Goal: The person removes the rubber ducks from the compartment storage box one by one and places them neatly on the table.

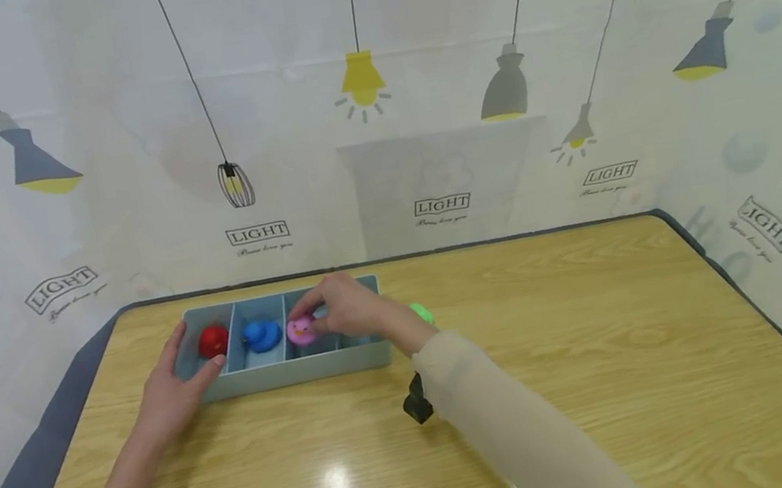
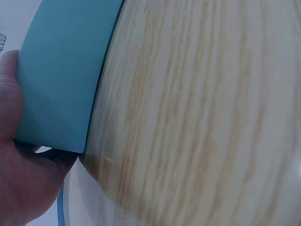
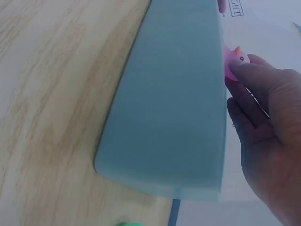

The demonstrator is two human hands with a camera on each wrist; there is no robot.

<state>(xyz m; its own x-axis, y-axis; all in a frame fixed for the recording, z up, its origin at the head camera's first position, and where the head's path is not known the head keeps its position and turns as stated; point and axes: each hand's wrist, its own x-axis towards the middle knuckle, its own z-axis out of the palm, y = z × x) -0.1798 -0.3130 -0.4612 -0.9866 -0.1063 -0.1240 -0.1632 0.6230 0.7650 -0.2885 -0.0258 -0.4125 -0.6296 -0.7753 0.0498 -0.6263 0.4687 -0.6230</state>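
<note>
A blue-grey divided box (image 1: 289, 371) stands on the table, its compartments side by side. At its left end my left hand (image 1: 169, 393) grips the corner, thumb over the front rim and fingers along the side. A red rubber duck (image 1: 212, 341) sits in the leftmost compartment and a blue rubber duck (image 1: 262, 336) in the one beside it. My right hand (image 1: 349, 305) pinches a pink rubber duck (image 3: 236, 61) between thumb and fingers, in the third compartment. The right hand partly hides the rightmost compartment.
Just right of the box, a bright green thing (image 1: 421, 313) shows partly from behind the right forearm. The wooden table (image 1: 601, 331) reaches back to a wall sheet (image 1: 314, 238) printed with lamps. Both wrists carry small black cameras.
</note>
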